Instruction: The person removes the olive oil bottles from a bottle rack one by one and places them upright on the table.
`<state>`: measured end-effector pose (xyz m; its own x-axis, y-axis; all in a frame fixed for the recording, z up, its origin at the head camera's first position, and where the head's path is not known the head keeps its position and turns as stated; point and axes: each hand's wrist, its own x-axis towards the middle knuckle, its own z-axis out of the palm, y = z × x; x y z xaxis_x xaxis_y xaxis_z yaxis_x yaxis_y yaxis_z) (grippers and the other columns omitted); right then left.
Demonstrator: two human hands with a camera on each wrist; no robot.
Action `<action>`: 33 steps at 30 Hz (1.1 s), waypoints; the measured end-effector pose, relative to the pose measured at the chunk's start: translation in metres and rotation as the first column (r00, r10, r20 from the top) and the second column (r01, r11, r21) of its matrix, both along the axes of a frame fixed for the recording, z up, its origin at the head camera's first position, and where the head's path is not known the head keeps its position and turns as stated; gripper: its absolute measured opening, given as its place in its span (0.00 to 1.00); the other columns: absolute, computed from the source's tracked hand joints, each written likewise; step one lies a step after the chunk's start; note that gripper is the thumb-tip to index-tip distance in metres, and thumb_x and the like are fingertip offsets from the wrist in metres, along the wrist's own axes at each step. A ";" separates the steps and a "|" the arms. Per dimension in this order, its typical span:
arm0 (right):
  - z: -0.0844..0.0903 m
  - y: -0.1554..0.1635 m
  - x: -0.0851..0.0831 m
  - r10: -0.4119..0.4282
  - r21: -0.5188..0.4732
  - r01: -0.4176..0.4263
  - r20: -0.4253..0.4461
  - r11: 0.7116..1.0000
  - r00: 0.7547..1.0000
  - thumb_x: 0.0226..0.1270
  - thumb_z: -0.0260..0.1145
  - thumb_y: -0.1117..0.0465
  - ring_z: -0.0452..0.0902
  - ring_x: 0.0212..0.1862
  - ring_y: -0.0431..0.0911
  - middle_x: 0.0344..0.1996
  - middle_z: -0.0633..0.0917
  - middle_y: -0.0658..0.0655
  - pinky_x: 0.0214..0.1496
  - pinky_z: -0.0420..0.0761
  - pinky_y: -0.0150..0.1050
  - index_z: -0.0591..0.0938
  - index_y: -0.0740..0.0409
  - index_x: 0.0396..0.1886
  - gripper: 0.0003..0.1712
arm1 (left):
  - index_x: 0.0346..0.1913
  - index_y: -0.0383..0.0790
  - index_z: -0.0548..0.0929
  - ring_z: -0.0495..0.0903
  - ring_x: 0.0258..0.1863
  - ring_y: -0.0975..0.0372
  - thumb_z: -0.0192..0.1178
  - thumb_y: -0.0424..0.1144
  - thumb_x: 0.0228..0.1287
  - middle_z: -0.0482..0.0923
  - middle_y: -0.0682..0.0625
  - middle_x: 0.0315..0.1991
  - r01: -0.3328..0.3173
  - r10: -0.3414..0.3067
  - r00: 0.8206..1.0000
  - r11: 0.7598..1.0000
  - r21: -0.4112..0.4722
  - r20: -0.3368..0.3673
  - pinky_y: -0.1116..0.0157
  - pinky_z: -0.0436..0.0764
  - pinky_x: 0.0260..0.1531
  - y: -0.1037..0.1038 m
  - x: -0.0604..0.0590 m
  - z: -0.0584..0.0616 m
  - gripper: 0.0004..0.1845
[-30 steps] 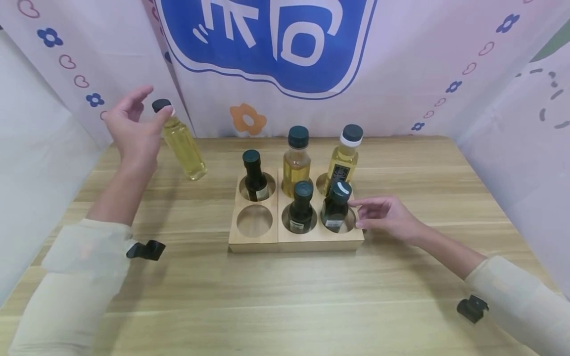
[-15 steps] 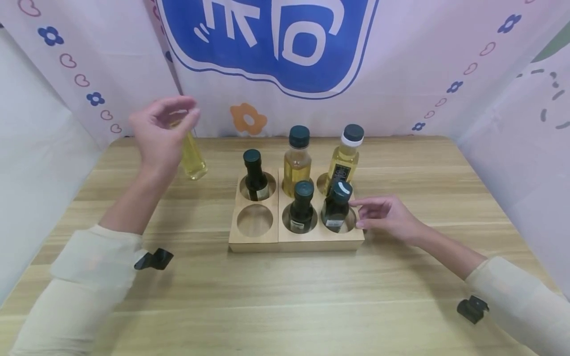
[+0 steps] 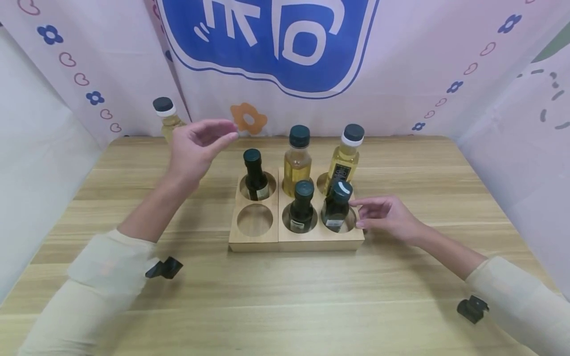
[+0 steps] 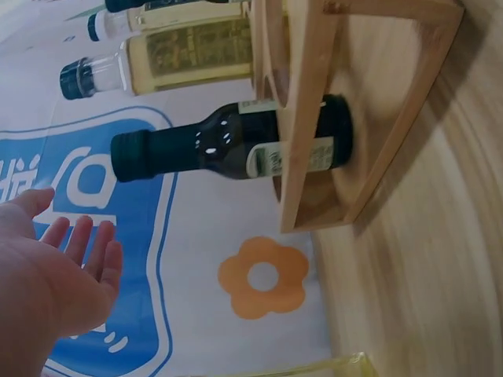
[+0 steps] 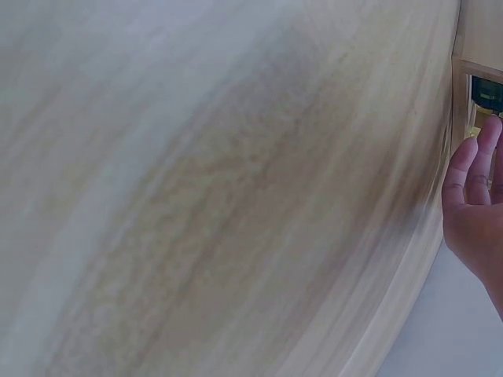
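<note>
My left hand [image 3: 198, 146] hangs in the air with nothing in its loosely bent fingers, left of a dark green bottle [image 3: 255, 170] in the rack's back left hole. The left wrist view shows that bottle [image 4: 212, 145] beyond the fingertips. Behind the left hand stands a yellow oil bottle [image 3: 167, 118] with a dark cap, its lower part hidden. My right hand [image 3: 387, 217] rests its fingertips at the right end of the wooden rack [image 3: 320, 244], beside a dark bottle [image 3: 336, 207] with a white mark on its cap. In the right wrist view, fingers [image 5: 477, 177] reach the rack's side.
Also in the rack are another dark bottle [image 3: 301, 210] and two yellow oil bottles, one amber-tinted [image 3: 297, 168] and one with a black label [image 3: 343, 160]. The front left hole [image 3: 255, 220] holds nothing. A printed cloth [image 3: 213, 104] hangs behind the wooden table [image 3: 285, 306].
My left hand has moved away from the yellow oil bottle at the left, rightward toward the rack, leaving that bottle standing. The right hand has stayed at the rack's right end.
</note>
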<state>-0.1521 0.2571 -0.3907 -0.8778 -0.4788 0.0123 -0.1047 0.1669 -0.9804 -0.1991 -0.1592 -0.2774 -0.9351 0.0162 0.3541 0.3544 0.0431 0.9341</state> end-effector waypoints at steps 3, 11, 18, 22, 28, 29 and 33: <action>0.000 0.000 0.000 0.000 0.001 0.000 -0.002 1.000 1.000 0.59 0.74 0.77 0.87 0.38 0.43 0.37 0.88 0.61 0.42 0.90 0.34 0.87 0.51 0.57 0.27 | 0.50 0.34 0.89 0.87 0.44 0.63 0.71 0.28 0.65 0.90 0.52 0.43 0.036 -0.036 0.999 0.999 -0.006 0.031 0.73 0.85 0.51 0.002 0.001 -0.005 0.11; 0.000 -0.001 0.000 -0.006 0.000 0.006 -0.003 1.000 1.000 0.59 0.74 0.77 0.87 0.38 0.42 0.37 0.88 0.61 0.42 0.90 0.34 0.87 0.55 0.57 0.27 | 0.57 0.28 0.84 0.87 0.47 0.62 0.71 0.28 0.65 0.89 0.49 0.47 0.140 -0.131 0.986 0.987 -0.085 0.100 0.71 0.86 0.52 0.009 -0.001 -0.016 0.18; 0.000 -0.001 0.000 -0.012 0.007 0.012 -0.007 1.000 1.000 0.58 0.74 0.77 0.87 0.38 0.42 0.38 0.88 0.61 0.43 0.90 0.34 0.87 0.56 0.57 0.27 | 0.60 0.26 0.82 0.87 0.47 0.64 0.71 0.28 0.66 0.89 0.55 0.47 0.177 -0.161 0.977 0.979 -0.105 0.138 0.72 0.85 0.53 0.011 0.000 -0.025 0.21; 0.000 -0.001 0.000 -0.015 0.009 0.015 -0.008 1.000 1.000 0.58 0.74 0.77 0.86 0.39 0.42 0.38 0.88 0.62 0.43 0.89 0.33 0.87 0.56 0.57 0.27 | 0.61 0.26 0.82 0.87 0.46 0.65 0.71 0.27 0.65 0.89 0.58 0.47 0.190 -0.174 0.973 0.977 -0.099 0.152 0.72 0.85 0.52 0.011 -0.001 -0.029 0.22; 0.000 -0.001 0.001 -0.015 0.013 0.015 -0.006 1.000 1.000 0.59 0.74 0.76 0.87 0.39 0.42 0.37 0.88 0.59 0.44 0.90 0.34 0.87 0.54 0.57 0.26 | 0.61 0.28 0.82 0.87 0.43 0.66 0.72 0.27 0.63 0.89 0.57 0.45 0.181 -0.158 0.967 0.978 -0.102 0.200 0.72 0.87 0.48 0.013 -0.001 -0.034 0.23; 0.000 -0.001 0.001 -0.014 0.013 0.014 -0.004 1.000 1.000 0.59 0.74 0.76 0.87 0.39 0.42 0.37 0.88 0.58 0.44 0.90 0.34 0.87 0.54 0.57 0.26 | 0.62 0.28 0.82 0.87 0.43 0.66 0.72 0.27 0.64 0.89 0.57 0.44 0.179 -0.155 0.966 0.978 -0.102 0.204 0.72 0.87 0.48 0.013 -0.001 -0.034 0.23; 0.001 -0.001 0.002 -0.017 0.022 0.017 0.000 1.000 1.000 0.60 0.74 0.76 0.87 0.38 0.43 0.37 0.88 0.57 0.45 0.90 0.35 0.86 0.58 0.58 0.26 | 0.62 0.28 0.82 0.88 0.42 0.67 0.71 0.27 0.65 0.89 0.59 0.42 0.173 -0.150 0.967 0.980 -0.098 0.206 0.73 0.87 0.47 0.013 -0.001 -0.036 0.23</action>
